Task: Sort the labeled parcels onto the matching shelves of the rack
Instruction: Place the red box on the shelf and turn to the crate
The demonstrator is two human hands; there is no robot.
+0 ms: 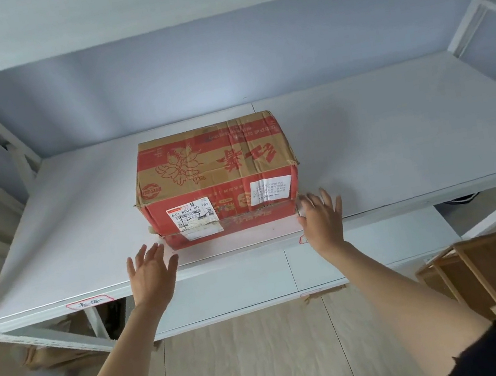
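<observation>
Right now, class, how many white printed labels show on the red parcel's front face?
2: a barcode label at the front's left, a smaller label at its right. Other faces may hide more.

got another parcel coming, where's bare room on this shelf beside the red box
Bare shelf lies right of the red box to the rack post, and left of it to the side frame. Only the front strip, where both hands reach, is tight.

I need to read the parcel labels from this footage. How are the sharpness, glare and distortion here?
Head view: wide-angle bending bows the shelf edges; a soft glare patch sits on the back wall; the shipping label on the box shows only its large digits, fine print is blurred; both hands are slightly smeared.
</observation>
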